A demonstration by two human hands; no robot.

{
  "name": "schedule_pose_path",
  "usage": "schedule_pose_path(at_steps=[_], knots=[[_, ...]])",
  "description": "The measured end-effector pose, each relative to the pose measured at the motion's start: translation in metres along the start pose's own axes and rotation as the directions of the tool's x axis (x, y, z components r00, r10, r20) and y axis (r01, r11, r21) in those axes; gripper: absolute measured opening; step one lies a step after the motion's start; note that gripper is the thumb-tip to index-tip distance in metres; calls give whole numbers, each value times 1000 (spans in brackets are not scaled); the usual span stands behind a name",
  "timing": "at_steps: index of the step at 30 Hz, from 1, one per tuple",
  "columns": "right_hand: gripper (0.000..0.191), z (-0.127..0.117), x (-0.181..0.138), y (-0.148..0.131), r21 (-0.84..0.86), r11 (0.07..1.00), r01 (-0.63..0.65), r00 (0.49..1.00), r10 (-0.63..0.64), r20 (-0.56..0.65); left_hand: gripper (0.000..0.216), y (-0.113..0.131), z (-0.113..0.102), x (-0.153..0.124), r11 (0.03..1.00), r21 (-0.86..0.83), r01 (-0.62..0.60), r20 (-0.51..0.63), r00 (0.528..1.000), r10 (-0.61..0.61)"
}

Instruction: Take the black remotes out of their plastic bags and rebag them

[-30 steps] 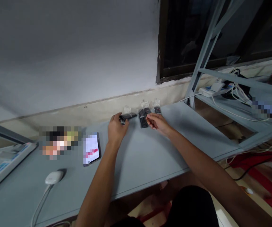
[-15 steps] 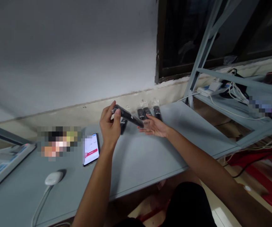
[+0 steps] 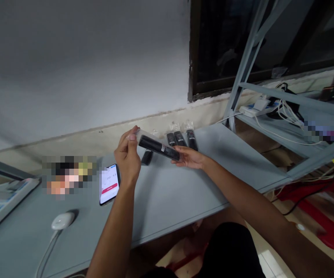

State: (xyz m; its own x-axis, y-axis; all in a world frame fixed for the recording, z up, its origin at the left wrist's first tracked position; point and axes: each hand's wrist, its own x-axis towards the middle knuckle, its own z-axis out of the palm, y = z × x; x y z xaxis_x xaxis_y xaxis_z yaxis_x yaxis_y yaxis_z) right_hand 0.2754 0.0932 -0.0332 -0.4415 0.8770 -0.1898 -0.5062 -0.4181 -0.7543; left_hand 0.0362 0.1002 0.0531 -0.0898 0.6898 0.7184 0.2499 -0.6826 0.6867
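A black remote control (image 3: 159,148) in a clear plastic bag is held tilted above the table. My left hand (image 3: 128,154) pinches the loose upper end of the bag between thumb and fingers. At the lower right end, my right hand (image 3: 190,157) grips the bagged remote, its fingers partly hidden behind it. A small white label shows on the remote's side. Behind it, three more bagged black remotes (image 3: 192,139) lie in a row near the wall. Another remote (image 3: 147,157) lies under the held one, partly covered from view.
A lit phone (image 3: 109,184) lies on the grey table (image 3: 172,200) left of my left forearm. Farther left are a white charger (image 3: 62,221) with a cable and a power strip (image 3: 7,204). A metal shelf (image 3: 271,119) with cables stands at the right.
My left hand has shifted slightly left, to the bag's end, and the remote has turned to show its labelled side. My right hand's fingers have closed around the other end.
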Motion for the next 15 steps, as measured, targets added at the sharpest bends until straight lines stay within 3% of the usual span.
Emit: schedule_pose_path(at_steps=[5, 9, 12, 14, 15], knots=[[25, -1, -3, -3, -6, 999, 36, 999, -37, -12, 47, -15, -2, 6, 999, 23, 26, -28, 999, -25], [27, -6, -1, -6, -38, 996, 85, 994, -88, -65, 49, -36, -13, 9, 992, 110, 58, -117, 992, -45], [28, -11, 1, -7, -100, 988, 119, 984, -130, -120, 47, -44, -22, 3, 956, 295, 4, -188, 981, 54], [29, -13, 1, -8, -157, 981, 117, 981, -139, -138, 55, -42, -23, -4, 883, 447, -141, -96, 974, 204], [30, -13, 1, -9, -182, 977, 112, 980, -139, -140, 58, -39, -21, -8, 842, 485, -238, 26, 966, 258]])
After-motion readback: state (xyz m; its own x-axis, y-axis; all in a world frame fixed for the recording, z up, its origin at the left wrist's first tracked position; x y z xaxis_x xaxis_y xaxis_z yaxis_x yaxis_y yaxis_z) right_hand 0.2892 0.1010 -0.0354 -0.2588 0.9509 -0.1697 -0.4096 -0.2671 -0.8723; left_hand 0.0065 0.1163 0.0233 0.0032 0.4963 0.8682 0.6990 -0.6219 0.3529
